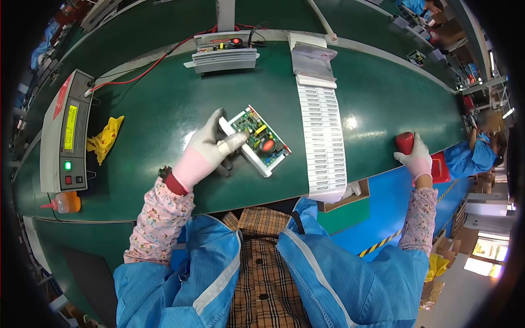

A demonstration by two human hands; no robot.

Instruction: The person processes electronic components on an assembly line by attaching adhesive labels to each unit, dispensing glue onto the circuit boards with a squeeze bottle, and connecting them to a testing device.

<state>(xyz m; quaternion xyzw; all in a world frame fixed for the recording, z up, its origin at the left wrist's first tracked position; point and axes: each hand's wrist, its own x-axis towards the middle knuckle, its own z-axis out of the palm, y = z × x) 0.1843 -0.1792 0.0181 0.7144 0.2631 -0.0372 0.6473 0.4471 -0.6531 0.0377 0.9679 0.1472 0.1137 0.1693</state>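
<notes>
My left hand (pixel 210 143), in a pale glove, grips a circuit board (pixel 266 135) by its white metal edge, with the thumb over the near side. The board is tilted above the green bench, its component side up, showing a red-topped round part and a yellow one. Far to the right, my gloved right hand (pixel 417 158) is closed around a red rounded object (pixel 404 143) at the bench's front edge. What kind of object it is I cannot make out. Between the hands lies a long strip of white printed labels (pixel 321 136).
At the left stands a test meter (pixel 68 134) with a lit display, beside a yellow cloth (pixel 105 139) and an orange bottle (pixel 68 202). A metal fixture (pixel 225 57) with red wires sits at the back. A co-worker (pixel 476 156) is at the right.
</notes>
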